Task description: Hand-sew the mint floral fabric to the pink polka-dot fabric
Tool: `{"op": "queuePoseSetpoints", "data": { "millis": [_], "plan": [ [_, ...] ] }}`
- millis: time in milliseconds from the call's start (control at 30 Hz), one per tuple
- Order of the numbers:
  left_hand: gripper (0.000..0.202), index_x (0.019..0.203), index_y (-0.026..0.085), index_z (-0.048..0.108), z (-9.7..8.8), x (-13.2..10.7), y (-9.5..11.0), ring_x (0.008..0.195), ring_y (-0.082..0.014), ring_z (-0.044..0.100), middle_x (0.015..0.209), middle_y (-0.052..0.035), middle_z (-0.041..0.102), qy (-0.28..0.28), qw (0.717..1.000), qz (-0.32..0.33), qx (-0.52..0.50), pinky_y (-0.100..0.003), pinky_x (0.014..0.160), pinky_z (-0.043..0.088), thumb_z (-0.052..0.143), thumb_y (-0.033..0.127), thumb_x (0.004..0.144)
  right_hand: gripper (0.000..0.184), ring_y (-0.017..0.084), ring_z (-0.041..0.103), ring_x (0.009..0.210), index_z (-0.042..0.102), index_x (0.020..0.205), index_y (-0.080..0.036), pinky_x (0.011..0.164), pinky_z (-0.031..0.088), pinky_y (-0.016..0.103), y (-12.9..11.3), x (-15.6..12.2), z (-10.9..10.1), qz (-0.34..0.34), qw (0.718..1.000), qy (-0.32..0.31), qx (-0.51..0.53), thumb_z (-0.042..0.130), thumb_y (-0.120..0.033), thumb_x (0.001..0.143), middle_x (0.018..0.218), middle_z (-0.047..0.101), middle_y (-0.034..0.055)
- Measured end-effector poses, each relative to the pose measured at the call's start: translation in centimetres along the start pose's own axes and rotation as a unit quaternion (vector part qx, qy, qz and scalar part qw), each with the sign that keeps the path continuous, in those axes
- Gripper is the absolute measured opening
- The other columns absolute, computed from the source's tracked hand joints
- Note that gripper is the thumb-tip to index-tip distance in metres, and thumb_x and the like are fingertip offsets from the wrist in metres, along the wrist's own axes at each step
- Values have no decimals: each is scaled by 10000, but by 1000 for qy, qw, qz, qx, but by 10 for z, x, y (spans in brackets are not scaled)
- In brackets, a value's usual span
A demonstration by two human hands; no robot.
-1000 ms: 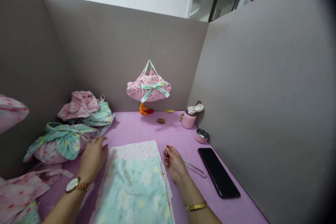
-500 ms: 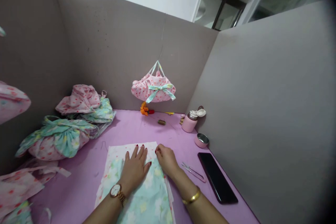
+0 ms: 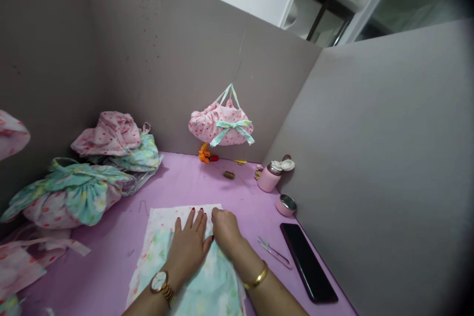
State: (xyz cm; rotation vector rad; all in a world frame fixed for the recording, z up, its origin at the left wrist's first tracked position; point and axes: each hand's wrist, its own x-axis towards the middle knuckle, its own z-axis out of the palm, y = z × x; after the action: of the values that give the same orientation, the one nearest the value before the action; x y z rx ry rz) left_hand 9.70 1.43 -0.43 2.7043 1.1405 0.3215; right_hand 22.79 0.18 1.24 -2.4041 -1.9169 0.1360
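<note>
A stack of flat fabric pieces [image 3: 155, 252], mint floral on top of white with pink dots, lies on the purple table [image 3: 111, 237] in front of me. My left hand [image 3: 189, 244] rests flat on the fabric with fingers stretched out and slightly spread. My right hand [image 3: 224, 229] sits right beside it on the fabric's upper right part, fingers curled down with the fingertips pinched at the cloth's top edge. Both wrists carry gold jewellery, a watch on the left and a bangle on the right.
Small thread snips [image 3: 274, 252] and a black phone [image 3: 308, 269] lie right of my hands. A pink flask [image 3: 269, 177] and its cup [image 3: 286, 205] stand by the right partition. Finished fabric bags [image 3: 74, 192] pile at left; one bag [image 3: 221, 126] hangs on the back wall.
My left hand came from the bag pile at left onto the fabric and flattened there. My right hand slid left from the fabric's right edge onto its top edge.
</note>
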Motion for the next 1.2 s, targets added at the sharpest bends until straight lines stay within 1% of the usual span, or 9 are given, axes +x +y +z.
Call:
{"op": "queuePoseSetpoints", "data": {
  "millis": [167,400,533,667,833,933,1000,1133,1200],
  "plan": [
    [553,1366,117,367,4,1,-2,1338,-351,212,1446,-132,328,-3,1000,5,-11,-621,1005,185,292,371,881,189,244,666,788,590,963,-134,634,454,278,-5,1,-7,-22,999,-14,-34,528,-81,792,862,690,118],
    [557,1373,117,351,1,2,-2,1340,-341,211,1447,-118,325,-14,1000,1,-25,-610,1019,176,280,375,884,206,266,665,811,570,1020,-128,646,457,304,-5,1,-8,-31,999,-26,-23,502,-107,827,845,693,145],
    [555,1365,121,370,-1,3,-2,1343,-338,206,1453,-108,311,-23,999,-4,-35,-609,1022,177,283,380,882,204,236,667,777,571,1038,-179,647,446,284,11,5,-12,-4,1000,5,22,522,-261,858,821,704,93],
    [567,1369,114,358,-2,5,-1,1349,-337,186,1461,-102,283,-35,998,-17,-48,-610,1032,163,274,392,882,248,224,611,956,542,1125,-183,779,428,305,44,45,-29,64,991,80,80,439,-227,904,1043,650,101],
    [567,1369,135,355,-7,8,-2,1354,-326,177,1460,-76,275,-61,995,-34,-75,-602,1046,164,313,389,864,286,246,509,1084,533,1145,-145,906,405,435,72,113,-36,104,968,122,195,538,-248,879,1204,523,105],
    [565,1364,151,365,-10,10,-5,1350,-327,188,1458,-64,270,-75,992,-39,-94,-600,1049,177,359,361,839,287,233,532,1038,534,1136,-154,872,440,459,70,132,-30,103,938,123,307,541,-290,883,1191,522,84],
    [565,1358,156,377,-10,12,-7,1344,-333,203,1451,-69,276,-83,990,-40,-105,-603,1045,191,386,347,826,279,229,532,1040,532,1131,-145,867,445,427,65,131,-26,98,904,120,399,518,-291,892,1178,534,98],
    [549,1351,163,396,-8,11,-9,1338,-339,221,1445,-75,290,-74,991,-31,-110,-609,1041,201,396,352,835,333,197,581,990,473,1181,-148,780,487,327,52,100,-23,76,794,80,598,391,-345,925,1135,586,124],
    [534,1350,175,401,-3,9,-10,1338,-331,227,1444,-71,308,-50,993,-25,-103,-606,1043,199,384,365,851,353,178,614,928,482,1169,-166,720,503,292,47,73,-25,60,734,56,674,418,-387,901,1103,612,111]
  ]
}}
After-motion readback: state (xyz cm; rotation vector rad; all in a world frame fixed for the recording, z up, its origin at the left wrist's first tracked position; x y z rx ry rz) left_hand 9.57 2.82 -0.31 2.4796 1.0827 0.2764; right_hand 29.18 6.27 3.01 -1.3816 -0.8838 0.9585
